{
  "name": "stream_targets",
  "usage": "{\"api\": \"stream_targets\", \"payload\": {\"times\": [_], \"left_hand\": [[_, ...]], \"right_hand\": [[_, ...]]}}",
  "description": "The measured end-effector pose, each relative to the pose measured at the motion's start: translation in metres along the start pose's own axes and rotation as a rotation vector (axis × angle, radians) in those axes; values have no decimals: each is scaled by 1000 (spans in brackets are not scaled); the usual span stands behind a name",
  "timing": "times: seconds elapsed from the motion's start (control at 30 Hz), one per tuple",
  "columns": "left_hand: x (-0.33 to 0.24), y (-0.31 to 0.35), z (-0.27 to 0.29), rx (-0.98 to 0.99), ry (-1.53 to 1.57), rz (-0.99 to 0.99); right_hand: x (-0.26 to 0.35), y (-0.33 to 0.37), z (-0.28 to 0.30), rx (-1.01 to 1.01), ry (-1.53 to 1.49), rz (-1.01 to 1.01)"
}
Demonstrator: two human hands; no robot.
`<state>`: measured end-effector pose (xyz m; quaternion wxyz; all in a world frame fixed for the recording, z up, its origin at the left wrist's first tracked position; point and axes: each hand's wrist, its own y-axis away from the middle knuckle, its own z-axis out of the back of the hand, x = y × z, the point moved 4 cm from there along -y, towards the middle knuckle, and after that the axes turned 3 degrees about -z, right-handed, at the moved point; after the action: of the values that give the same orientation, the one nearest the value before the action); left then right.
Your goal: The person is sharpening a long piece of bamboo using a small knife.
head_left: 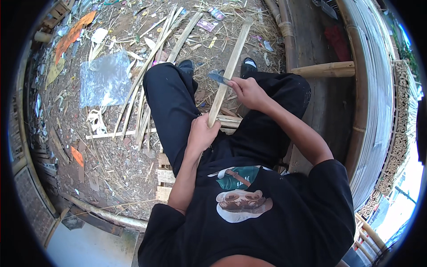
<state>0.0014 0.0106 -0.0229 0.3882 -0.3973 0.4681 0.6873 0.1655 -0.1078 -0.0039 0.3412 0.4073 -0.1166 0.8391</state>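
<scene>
A long, flat bamboo strip [236, 52] slants up and away from my lap, between my knees. Around its near end my left hand [202, 134] is closed. My right hand [250, 93] grips a knife by its handle, which the fingers mostly hide. The knife's dark blade [217, 77] lies across the strip around its middle; whether its edge bites into the wood cannot be made out.
Several bamboo strips [153, 62] lie on the littered ground beside my left leg. Further left is a clear plastic sheet [106, 79]. A bamboo pole [324, 70] sticks out by my right knee. Slatted wood [164, 176] shows beneath me.
</scene>
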Motion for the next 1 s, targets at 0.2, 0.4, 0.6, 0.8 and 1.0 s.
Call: {"api": "stream_targets", "payload": {"times": [0.2,0.4,0.6,0.8,1.0], "left_hand": [[-4,0,1,23,-8,41],[-12,2,4,79,-19,153],[0,2,2,71,12,93],[3,-1,2,86,87,125],[1,0,1,81,106,139]], "right_hand": [[15,27,-31,-38,-64,90],[0,26,-27,-138,-72,-120],[-10,25,-24,-260,-132,-219],[-11,12,-12,-205,-120,-163],[-16,16,-4,-108,-75,-216]]}}
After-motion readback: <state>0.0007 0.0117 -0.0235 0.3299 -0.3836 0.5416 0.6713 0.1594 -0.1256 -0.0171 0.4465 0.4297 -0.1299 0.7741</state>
